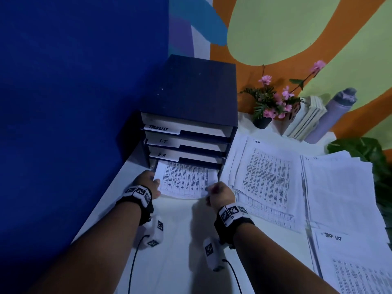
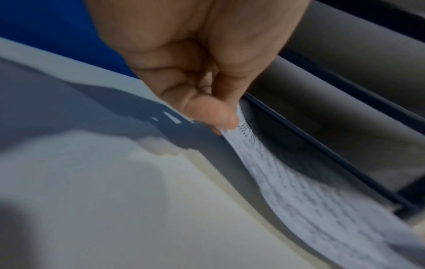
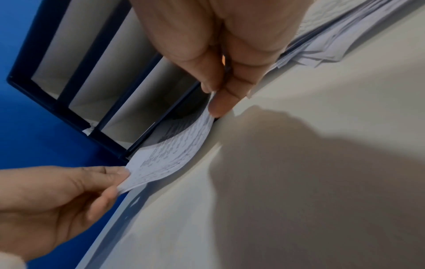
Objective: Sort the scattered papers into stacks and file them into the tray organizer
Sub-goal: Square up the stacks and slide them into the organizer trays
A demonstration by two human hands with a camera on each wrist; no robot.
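A dark blue tray organizer (image 1: 191, 96) stands against the blue wall, its slots labelled TASKLIST, I.T and H.R. A printed paper stack (image 1: 186, 180) lies partly inside the bottom slot, its near half sticking out over the table. My left hand (image 1: 151, 183) pinches the stack's left edge (image 2: 232, 127) between thumb and fingers. On the stack's near right corner (image 3: 207, 112), my right hand (image 1: 219, 194) pinches the sheets. The stack bows upward between the two hands in the right wrist view.
Several loose paper piles (image 1: 269, 177) cover the white table (image 1: 180, 240) to the right, one marked H.R., another (image 1: 347, 262) marked TASK LIST. A flower pot (image 1: 263, 122), books (image 1: 305, 117) and a grey bottle (image 1: 333, 111) stand at the back right.
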